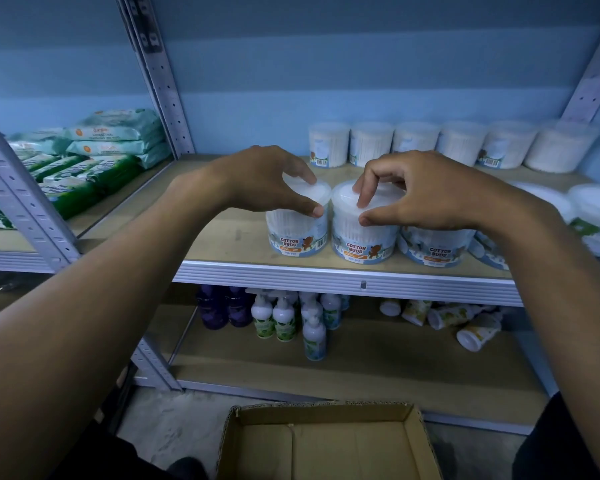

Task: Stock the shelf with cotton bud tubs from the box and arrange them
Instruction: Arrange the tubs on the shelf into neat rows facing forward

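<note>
Two clear cotton bud tubs stand side by side at the front edge of the wooden shelf point(222, 237). My left hand point(264, 181) grips the lid of the left tub point(297, 237) from above. My right hand point(426, 192) grips the lid of the right tub point(364, 242), thumb on its front rim. More tubs point(437, 247) continue the front row to the right. A back row of tubs point(416, 142) lines the blue wall. The cardboard box point(326, 441) lies open on the floor below; no tubs show in its visible part.
Packs of wipes point(94, 157) are stacked on the left shelf bay behind a perforated metal upright point(25, 206). The lower shelf holds pump bottles point(284, 317) and several toppled small bottles point(465, 323). A metal lip point(326, 275) edges the shelf.
</note>
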### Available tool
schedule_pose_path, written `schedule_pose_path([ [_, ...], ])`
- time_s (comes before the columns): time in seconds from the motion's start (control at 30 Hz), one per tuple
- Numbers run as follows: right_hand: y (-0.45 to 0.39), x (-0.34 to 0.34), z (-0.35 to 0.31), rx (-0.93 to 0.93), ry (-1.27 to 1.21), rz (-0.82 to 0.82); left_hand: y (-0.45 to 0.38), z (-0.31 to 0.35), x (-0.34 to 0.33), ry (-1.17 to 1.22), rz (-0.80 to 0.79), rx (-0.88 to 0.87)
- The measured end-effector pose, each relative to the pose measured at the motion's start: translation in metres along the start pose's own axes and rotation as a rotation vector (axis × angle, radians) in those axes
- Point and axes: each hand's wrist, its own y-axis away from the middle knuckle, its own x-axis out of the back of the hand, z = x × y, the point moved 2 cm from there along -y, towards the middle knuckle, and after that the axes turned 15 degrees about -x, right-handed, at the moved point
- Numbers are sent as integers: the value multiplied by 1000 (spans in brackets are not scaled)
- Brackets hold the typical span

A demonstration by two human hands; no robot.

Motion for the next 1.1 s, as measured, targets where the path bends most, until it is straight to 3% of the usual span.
schedule_pose_path([
  [0.53, 6, -1, -4, 18, 13, -5, 0, -1, 0, -8, -5, 2],
  [0.63, 2, 4, -2, 16, -44, 72, -3, -5, 4, 1, 9, 6],
  [0.8, -21, 16, 11, -72, 32, 140, -20, -16, 13, -18, 53, 5],
  [1.1, -82, 47, 35, -278, 254, 63, -84, -33, 22, -33, 46, 71],
])
